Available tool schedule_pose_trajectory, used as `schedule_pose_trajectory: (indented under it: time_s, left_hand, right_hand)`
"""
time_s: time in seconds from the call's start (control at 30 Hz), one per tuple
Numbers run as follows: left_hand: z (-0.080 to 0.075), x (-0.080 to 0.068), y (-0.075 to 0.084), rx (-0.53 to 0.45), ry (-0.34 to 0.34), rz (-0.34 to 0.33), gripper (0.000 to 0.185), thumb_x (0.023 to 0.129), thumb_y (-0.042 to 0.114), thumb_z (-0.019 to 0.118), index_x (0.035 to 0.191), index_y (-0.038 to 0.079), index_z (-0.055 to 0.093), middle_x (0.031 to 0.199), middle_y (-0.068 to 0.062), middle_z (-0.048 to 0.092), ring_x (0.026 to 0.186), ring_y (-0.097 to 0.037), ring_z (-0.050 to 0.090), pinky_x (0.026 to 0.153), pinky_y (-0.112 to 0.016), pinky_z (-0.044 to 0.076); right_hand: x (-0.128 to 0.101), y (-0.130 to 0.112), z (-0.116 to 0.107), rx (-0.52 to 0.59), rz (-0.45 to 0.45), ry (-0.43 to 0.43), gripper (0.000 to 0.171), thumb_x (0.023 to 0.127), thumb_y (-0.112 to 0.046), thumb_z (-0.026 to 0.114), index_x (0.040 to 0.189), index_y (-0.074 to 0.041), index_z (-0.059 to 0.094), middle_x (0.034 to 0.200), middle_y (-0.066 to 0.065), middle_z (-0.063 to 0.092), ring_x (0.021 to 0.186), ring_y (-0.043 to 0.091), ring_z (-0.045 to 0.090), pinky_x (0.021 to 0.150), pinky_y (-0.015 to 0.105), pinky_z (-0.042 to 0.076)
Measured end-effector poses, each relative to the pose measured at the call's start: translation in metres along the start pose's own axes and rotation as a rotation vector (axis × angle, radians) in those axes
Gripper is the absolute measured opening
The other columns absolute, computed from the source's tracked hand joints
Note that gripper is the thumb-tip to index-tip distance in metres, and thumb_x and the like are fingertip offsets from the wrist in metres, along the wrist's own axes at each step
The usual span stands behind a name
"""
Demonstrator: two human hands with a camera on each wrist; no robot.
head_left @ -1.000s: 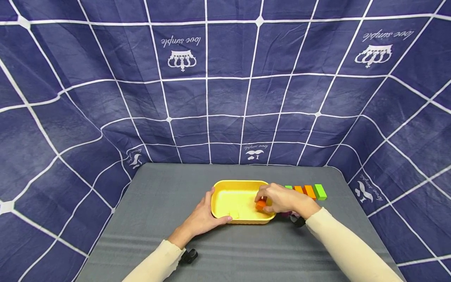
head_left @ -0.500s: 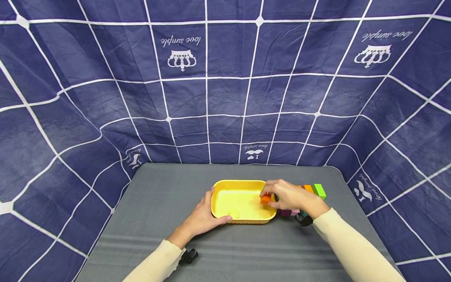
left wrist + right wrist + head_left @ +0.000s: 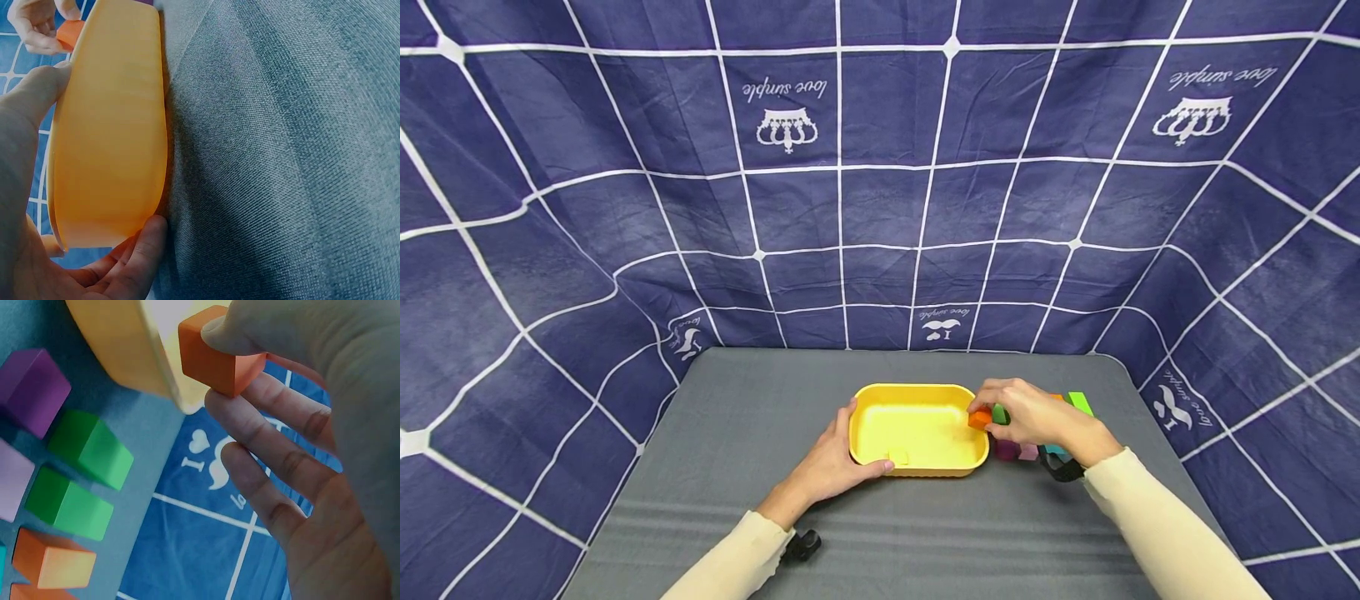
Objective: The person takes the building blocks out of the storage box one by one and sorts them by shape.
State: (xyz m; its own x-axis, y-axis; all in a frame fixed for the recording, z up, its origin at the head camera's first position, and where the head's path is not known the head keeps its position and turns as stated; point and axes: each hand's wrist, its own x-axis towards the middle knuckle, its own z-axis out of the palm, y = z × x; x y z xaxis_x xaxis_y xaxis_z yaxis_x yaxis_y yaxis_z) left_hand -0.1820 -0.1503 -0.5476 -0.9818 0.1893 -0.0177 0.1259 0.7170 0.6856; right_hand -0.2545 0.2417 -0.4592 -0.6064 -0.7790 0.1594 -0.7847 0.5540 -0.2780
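Observation:
A yellow plastic tray [image 3: 917, 427] lies on the grey table, its inside visible in the head view. My left hand [image 3: 831, 460] grips its left end, with the thumb on the near rim and the fingers round the end wall. An orange block [image 3: 215, 353] is pinched between the thumb and fingers of my right hand [image 3: 1030, 414], at the tray's right rim. In the right wrist view the block is above the table, beside the tray's edge. A small yellow block [image 3: 898, 457] sits inside the tray at the near left.
Right of the tray stand several blocks in rows: purple [image 3: 39, 390], pink [image 3: 9, 481], green [image 3: 90, 450], orange [image 3: 56, 559] and teal [image 3: 1055, 450]. My right arm covers some of them. A light green block [image 3: 1080, 403] is farthest right. Blue checked cloth [image 3: 880, 208] surrounds the table.
My right hand has carried the orange block rightward and slightly away, from inside the tray to its right rim. The left hand and the tray have stayed put.

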Motion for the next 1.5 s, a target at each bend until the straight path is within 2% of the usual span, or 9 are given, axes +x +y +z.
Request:
schedule_pose_trajectory:
  time_s: [0.17,0.33,0.6,0.73,0.93,1.17,1.3,1.4,1.5]
  left_hand:
    - [0.0,0.0,0.0,-0.005,0.004,0.006,0.143,0.083,0.079,0.094,0.186,0.013,0.02,0.172,-0.022,0.056,0.144,-0.037,0.067,0.118,-0.061,0.058]
    - [-0.001,0.0,0.001,-0.004,0.008,0.007,0.142,0.083,0.079,0.093,0.186,0.013,0.021,0.172,-0.022,0.056,0.144,-0.038,0.067,0.118,-0.061,0.058]
    - [-0.001,-0.002,0.0,-0.004,0.005,0.002,0.141,0.084,0.077,0.094,0.186,0.013,0.021,0.173,-0.022,0.055,0.146,-0.038,0.067,0.119,-0.062,0.058]
    - [0.0,-0.003,0.0,-0.003,0.003,-0.001,0.142,0.083,0.079,0.093,0.186,0.013,0.021,0.172,-0.021,0.056,0.144,-0.037,0.067,0.118,-0.061,0.058]
    - [-0.001,-0.003,0.001,-0.007,0.005,0.002,0.141,0.083,0.079,0.093,0.185,0.012,0.022,0.169,-0.021,0.058,0.14,-0.035,0.068,0.115,-0.06,0.059]
    - [-0.001,-0.003,0.001,0.001,0.006,-0.001,0.141,0.084,0.078,0.093,0.185,0.011,0.021,0.167,-0.021,0.059,0.139,-0.034,0.068,0.115,-0.059,0.059]
    - [-0.002,-0.003,0.002,-0.001,0.009,0.006,0.14,0.084,0.078,0.093,0.185,0.011,0.022,0.169,-0.022,0.058,0.139,-0.035,0.069,0.115,-0.06,0.059]
    - [-0.002,-0.003,0.002,-0.009,0.01,0.009,0.14,0.084,0.078,0.093,0.185,0.011,0.022,0.171,-0.022,0.057,0.141,-0.036,0.068,0.116,-0.06,0.059]
    - [-0.002,-0.003,0.002,-0.013,0.008,0.006,0.14,0.084,0.078,0.093,0.185,0.012,0.022,0.17,-0.023,0.058,0.142,-0.036,0.068,0.117,-0.061,0.058]
  right_hand:
    - [-0.01,0.004,-0.005,-0.005,0.074,-0.012,0.036,0.092,-0.005,0.09,0.126,-0.019,0.087,0.12,-0.007,0.081,0.103,0.015,0.078,0.095,0.041,0.068]
    - [-0.021,0.008,-0.008,-0.005,0.116,0.008,0.038,0.091,-0.004,0.09,0.125,-0.021,0.087,0.119,-0.007,0.08,0.099,0.02,0.077,0.087,0.035,0.065]
    - [-0.042,0.02,-0.009,-0.009,0.131,0.037,0.037,0.092,-0.004,0.093,0.125,-0.018,0.086,0.119,-0.004,0.081,0.099,0.015,0.076,0.09,0.045,0.07]
    - [-0.056,0.026,-0.008,-0.012,0.164,0.038,0.036,0.092,-0.006,0.094,0.125,-0.019,0.086,0.118,-0.007,0.08,0.099,0.011,0.073,0.09,0.041,0.069]
    - [-0.072,0.036,-0.007,0.003,0.204,0.042,0.037,0.091,-0.004,0.093,0.124,-0.018,0.086,0.114,-0.008,0.078,0.097,0.016,0.072,0.084,0.036,0.064]
    - [-0.087,0.045,-0.005,-0.004,0.257,0.043,0.037,0.091,-0.007,0.094,0.125,-0.02,0.087,0.113,-0.009,0.076,0.096,0.011,0.069,0.082,0.032,0.061]
    - [-0.095,0.048,-0.004,-0.008,0.275,0.048,0.038,0.09,-0.007,0.095,0.124,-0.021,0.087,0.113,-0.008,0.075,0.096,0.013,0.067,0.082,0.033,0.059]
    - [-0.1,0.049,-0.004,-0.03,0.296,0.052,0.04,0.088,-0.009,0.096,0.124,-0.023,0.087,0.117,-0.008,0.077,0.101,0.014,0.069,0.087,0.037,0.061]
    - [-0.105,0.051,-0.004,-0.039,0.306,0.062,0.042,0.087,-0.007,0.097,0.125,-0.021,0.087,0.12,-0.005,0.08,0.103,0.017,0.073,0.09,0.042,0.063]
